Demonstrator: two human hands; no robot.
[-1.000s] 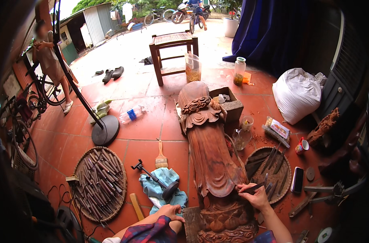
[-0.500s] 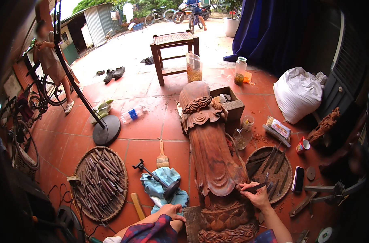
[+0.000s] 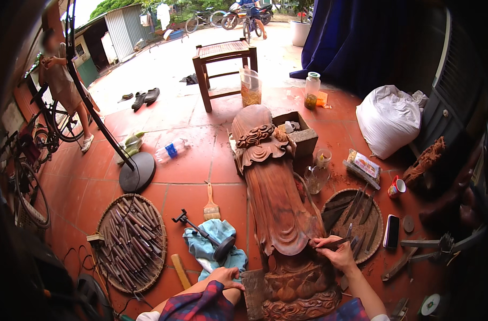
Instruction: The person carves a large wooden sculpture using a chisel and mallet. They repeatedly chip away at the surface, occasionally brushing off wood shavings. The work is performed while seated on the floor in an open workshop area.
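A carved reddish-brown wooden piece [image 3: 279, 208], with wavy folds and scrollwork, lies lengthwise in front of me. My right hand [image 3: 339, 255] is closed round a slim dark file [image 3: 337, 243], its fingertips against the carving's right edge near the curved folds. My left hand [image 3: 226, 277] rests over my leg, its thumb and forefinger apart, close to the end of a rough wooden block [image 3: 252, 289] beside the carving. Whether the thumb touches the block is hard to tell.
A round basket [image 3: 382, 235] of files lies right, another [image 3: 162, 257] of wooden-handled tools left. Nearby are a blue cloth [image 3: 209, 241], a brush [image 3: 211, 208], a phone [image 3: 391, 231], a red cup [image 3: 397, 187] and a stool [image 3: 225, 51]. A person [image 3: 62, 80] stands far left.
The whole view has shifted slightly left. In my right hand the file's angle has changed a little at the same edge of the carving. My left hand stays put.
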